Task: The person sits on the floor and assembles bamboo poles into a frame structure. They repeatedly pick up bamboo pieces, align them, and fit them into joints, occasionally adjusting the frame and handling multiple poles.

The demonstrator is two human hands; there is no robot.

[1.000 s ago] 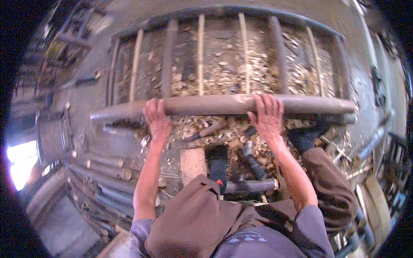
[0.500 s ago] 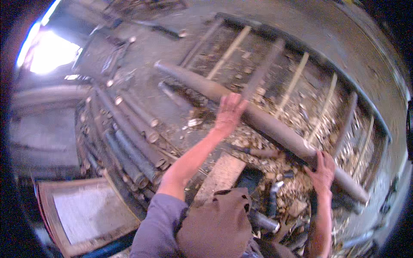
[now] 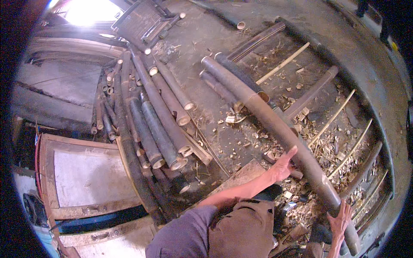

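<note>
A long brown bamboo pole [image 3: 275, 123] lies slantwise across the right half of the view, from the upper middle down to the lower right. My left hand [image 3: 284, 167] grips it from its left side near the middle, thumb up along the pole, the other fingers mostly hidden beneath it. Nearer to me, my right hand [image 3: 341, 218] is closed around the lower part of the pole. Under and beyond the pole lies a ladder-like bamboo frame [image 3: 378, 112] with several crosspieces, some of them thin pale sticks [image 3: 284, 63].
Wood chips [image 3: 340, 155] litter the floor around the frame. Several cut bamboo lengths [image 3: 163, 109] are piled at the left. A wood-framed white panel [image 3: 86, 176] lies at the lower left, and a plank [image 3: 234, 178] is beside my left arm. A slatted bamboo piece [image 3: 140, 26] stands at the back.
The view has swung, so the scene sits differently. My left hand has gone from lying on top of the pole to its side, nearer my right hand. The right hand keeps hold of the lower part.
</note>
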